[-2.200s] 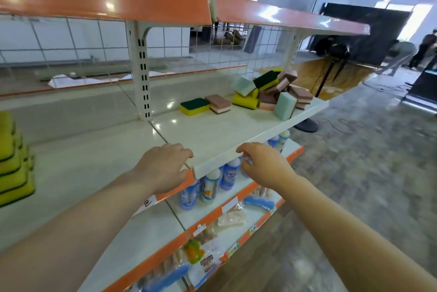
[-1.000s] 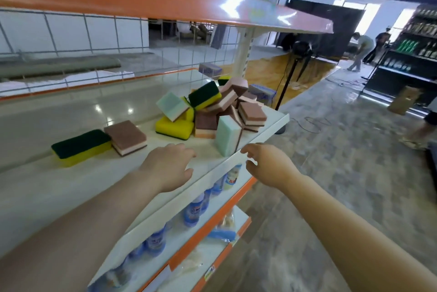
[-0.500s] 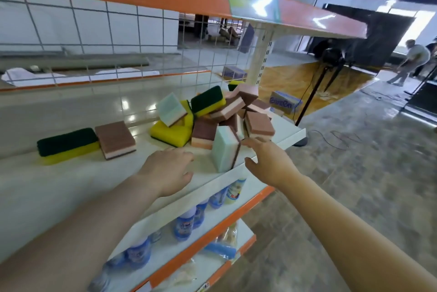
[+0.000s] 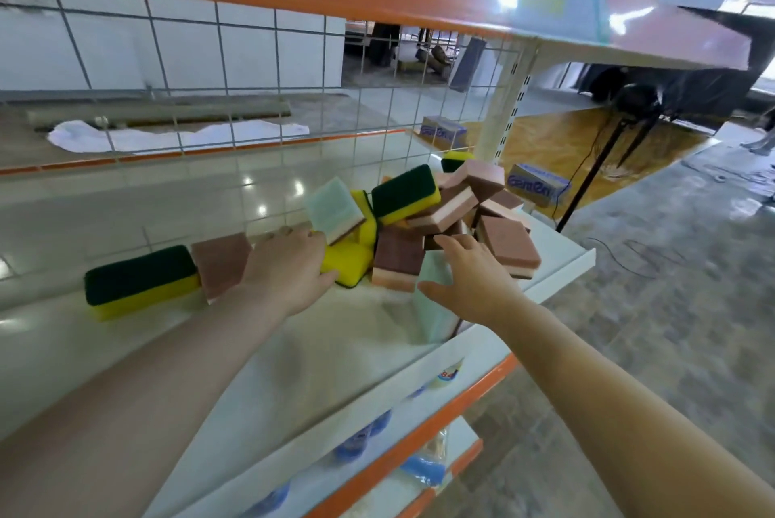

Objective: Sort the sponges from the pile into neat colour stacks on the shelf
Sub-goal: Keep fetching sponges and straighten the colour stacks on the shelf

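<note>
A white shelf (image 4: 318, 354) with an orange-edged board above it runs across the view, backed by a wire grid (image 4: 251, 77). On its right end sits the pile of sponges (image 4: 440, 215), a loose heap of brown-and-pink, yellow-and-green and pale mint pieces leaning on one another. To the left of the pile, apart from it, a yellow sponge with a dark green top (image 4: 140, 280) lies flat, with a brown sponge (image 4: 220, 261) touching its right end. The left hand (image 4: 289, 270) reaches in palm down, fingers stretched and relaxed, its fingertips against a yellow sponge (image 4: 346, 266) at the pile's left edge; it grips nothing that can be seen. The right hand (image 4: 474, 282) is spread open over a mint sponge (image 4: 434, 316) standing on edge near the shelf front, fingers reaching toward the brown pieces, holding nothing. Blue-capped bottles (image 4: 356, 440) show on the lower shelf.
</note>
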Tool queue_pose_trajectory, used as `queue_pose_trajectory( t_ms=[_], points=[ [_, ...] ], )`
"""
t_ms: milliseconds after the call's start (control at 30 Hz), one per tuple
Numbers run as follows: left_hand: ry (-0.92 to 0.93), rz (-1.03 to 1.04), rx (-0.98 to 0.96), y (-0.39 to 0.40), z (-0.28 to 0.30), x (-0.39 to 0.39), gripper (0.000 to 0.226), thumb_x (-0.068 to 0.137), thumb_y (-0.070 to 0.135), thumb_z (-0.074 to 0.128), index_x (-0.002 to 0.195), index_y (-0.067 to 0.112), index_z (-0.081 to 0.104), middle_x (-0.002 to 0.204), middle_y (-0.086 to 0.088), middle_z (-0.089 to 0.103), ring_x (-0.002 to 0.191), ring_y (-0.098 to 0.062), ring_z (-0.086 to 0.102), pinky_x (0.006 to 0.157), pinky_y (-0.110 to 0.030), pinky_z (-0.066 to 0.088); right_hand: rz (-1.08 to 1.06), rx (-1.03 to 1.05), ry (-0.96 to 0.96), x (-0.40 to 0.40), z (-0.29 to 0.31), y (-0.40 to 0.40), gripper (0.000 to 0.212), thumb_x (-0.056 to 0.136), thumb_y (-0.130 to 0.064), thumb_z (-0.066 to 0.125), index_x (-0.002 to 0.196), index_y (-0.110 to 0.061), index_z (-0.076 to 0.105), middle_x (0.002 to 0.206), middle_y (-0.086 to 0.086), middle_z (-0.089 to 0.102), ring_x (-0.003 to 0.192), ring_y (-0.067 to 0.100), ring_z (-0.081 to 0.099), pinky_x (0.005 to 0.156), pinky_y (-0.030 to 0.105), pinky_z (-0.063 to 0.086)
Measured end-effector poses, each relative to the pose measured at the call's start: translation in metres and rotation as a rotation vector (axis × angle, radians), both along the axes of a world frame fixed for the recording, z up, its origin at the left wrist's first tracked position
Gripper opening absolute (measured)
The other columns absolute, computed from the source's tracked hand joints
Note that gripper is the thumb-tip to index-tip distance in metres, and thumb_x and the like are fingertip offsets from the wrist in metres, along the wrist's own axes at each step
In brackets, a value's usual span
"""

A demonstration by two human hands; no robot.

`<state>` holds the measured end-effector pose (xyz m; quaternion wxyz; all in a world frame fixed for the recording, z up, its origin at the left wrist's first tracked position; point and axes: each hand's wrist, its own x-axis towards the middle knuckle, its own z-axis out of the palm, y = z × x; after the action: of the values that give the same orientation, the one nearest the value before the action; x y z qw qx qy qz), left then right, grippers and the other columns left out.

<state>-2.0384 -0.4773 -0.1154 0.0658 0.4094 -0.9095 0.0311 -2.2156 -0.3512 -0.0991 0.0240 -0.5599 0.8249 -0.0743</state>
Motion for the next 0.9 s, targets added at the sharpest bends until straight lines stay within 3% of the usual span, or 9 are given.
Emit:
queue_pose_trajectory(
  t_ms=[300, 633, 900],
  points=[
    [0.133, -0.036, -0.025, -0.035, -0.009, -0.03, 0.059, 0.089, 0.049, 0.051, 0.134, 0.012, 0.039, 0.132, -0.007, 0.045, 0.118, -0.026, 0.047, 0.09, -0.034, 0.04, -0.02, -0.035, -0.028, -0.014, -0.006, -0.023, 0.044, 0.091, -0.038, 0.054, 0.131, -0.02, 0.05, 0.126, 0.003, 0.051, 0.113, 0.021, 0.05, 0.09, 0.032, 0.045],
    [0.225, 0.035, -0.013, -0.061, -0.031, -0.055, 0.063, 0.085, 0.053, 0.056, 0.129, 0.012, 0.039, 0.125, -0.008, 0.047, 0.11, -0.026, 0.05, 0.078, -0.035, 0.041, -0.049, -0.071, -0.066, -0.02, -0.008, -0.039, 0.034, 0.088, -0.035, 0.058, 0.115, -0.015, 0.057, 0.115, 0.002, 0.048, 0.093, 0.016, 0.048, 0.076, 0.025, 0.04],
    [0.252, 0.082, 0.027, -0.076, -0.032, -0.069, 0.074, 0.078, 0.054, 0.065, 0.129, 0.011, 0.035, 0.119, -0.009, 0.047, 0.107, -0.027, 0.05, 0.075, -0.036, 0.043, 0.033, -0.053, -0.079, -0.018, -0.007, -0.042, 0.026, 0.086, -0.036, 0.06, 0.106, -0.018, 0.056, 0.109, 0.0, 0.049, 0.094, 0.017, 0.049, 0.078, 0.025, 0.042]
  ],
)
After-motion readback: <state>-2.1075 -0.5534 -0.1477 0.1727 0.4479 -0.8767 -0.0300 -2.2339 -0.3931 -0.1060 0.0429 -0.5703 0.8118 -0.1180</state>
